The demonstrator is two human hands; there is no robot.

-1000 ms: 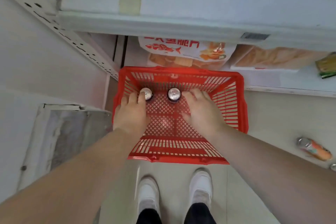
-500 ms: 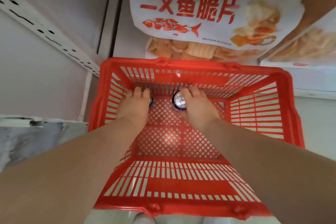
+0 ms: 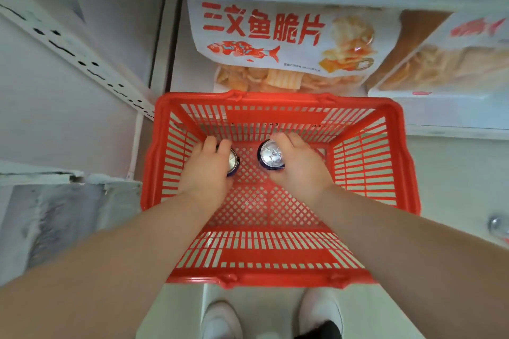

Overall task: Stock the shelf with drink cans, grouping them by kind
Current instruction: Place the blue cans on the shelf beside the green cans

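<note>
- While both cans stand upright on the mesh floor of the red basket [image 3: 275, 98], close to its far wall, the step in hand reads as pickup, one can per hand.
- Left can [image 3: 233, 160]: sits left of the basket's centre and is mostly covered. A sliver of silver lid and dark blue wall shows. The left hand [image 3: 208, 170] grips it, with fingers curled over the far side and thumb at the near side.
- Right can [image 3: 271, 157]: sits right of centre, with the lid and pull tab in full view. The right hand [image 3: 298, 166] wraps it from the right side, fingertips at the far rim and thumb under the near edge.
- Bare mesh separates the two cans. Both walls look dark blue, so probably the same kind, but the labels are unreadable.
- Beyond the basket's far rim, a snack bag [image 3: 275, 44] with a fish print lies on a low shelf. White shoes [image 3: 220, 322] are at the near rim.
- Next move, as a judgement: lift both cans straight up clear of the basket walls, then set them side by side. No drinks shelf slot is in view, so the destination is unknown.
</note>
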